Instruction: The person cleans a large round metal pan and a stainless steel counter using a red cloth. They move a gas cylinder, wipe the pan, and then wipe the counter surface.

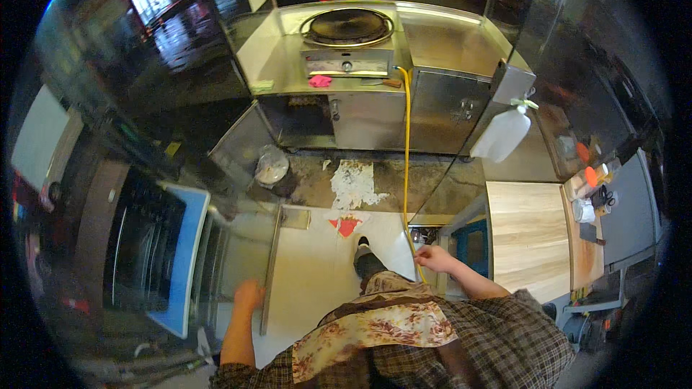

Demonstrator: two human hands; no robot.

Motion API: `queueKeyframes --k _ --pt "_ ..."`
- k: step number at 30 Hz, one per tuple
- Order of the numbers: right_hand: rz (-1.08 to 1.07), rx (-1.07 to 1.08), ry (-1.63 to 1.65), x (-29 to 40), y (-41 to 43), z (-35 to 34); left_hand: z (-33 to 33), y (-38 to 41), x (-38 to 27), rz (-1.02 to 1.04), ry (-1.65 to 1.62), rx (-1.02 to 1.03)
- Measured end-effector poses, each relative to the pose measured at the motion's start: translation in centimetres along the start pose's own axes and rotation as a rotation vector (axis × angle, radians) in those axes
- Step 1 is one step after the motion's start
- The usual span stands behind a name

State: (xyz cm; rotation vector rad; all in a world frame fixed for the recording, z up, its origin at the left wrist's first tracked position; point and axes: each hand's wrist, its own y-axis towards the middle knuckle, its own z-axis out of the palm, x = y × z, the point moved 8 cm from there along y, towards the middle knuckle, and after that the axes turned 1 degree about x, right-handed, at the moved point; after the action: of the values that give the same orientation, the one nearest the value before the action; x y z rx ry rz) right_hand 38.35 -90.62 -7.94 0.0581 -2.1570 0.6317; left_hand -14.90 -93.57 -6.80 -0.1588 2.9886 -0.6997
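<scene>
My right hand (pixel 432 258) is beside the yellow hose (pixel 407 173), its fingers bent near it; whether they touch it is unclear. The hose runs from the round griddle's steel base down to the floor. My left hand (pixel 250 295) hangs low near the edge of a glass door, blurred, and its grip cannot be made out. Ahead stands the round griddle (pixel 346 26) on a steel counter (pixel 286 65). A pink cloth (pixel 320 81) and a wooden-handled scraper or knife (pixel 392 83) lie in front of the griddle.
A bin with a plastic liner (pixel 272 166) stands at the counter's foot. A white spray bottle (pixel 503 129) hangs at right, above a wood-grain tabletop (pixel 527 237). Jars (pixel 583 183) stand farther right. A blue-edged panel (pixel 184 265) is at left. Worn paper (pixel 354 183) covers part of the floor.
</scene>
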Motion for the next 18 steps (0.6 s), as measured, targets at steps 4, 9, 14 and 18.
queueKeyframes --k 4,9,14,18 --pt "0.313 -0.104 0.290 -6.0 6.4 -3.8 -8.7 12.9 -10.4 0.288 -0.198 -0.132" --pt "0.033 -0.097 0.049 4.6 22.5 -10.2 -5.3 21.6 -15.2 0.500 -0.310 0.165" --pt "-0.261 -0.076 -0.007 17.1 36.0 -19.6 -5.3 28.1 -11.1 0.269 -0.379 0.352" --pt "-0.176 -0.120 0.305 15.8 45.1 -26.2 -7.1 38.0 -6.1 0.077 -0.593 0.289"
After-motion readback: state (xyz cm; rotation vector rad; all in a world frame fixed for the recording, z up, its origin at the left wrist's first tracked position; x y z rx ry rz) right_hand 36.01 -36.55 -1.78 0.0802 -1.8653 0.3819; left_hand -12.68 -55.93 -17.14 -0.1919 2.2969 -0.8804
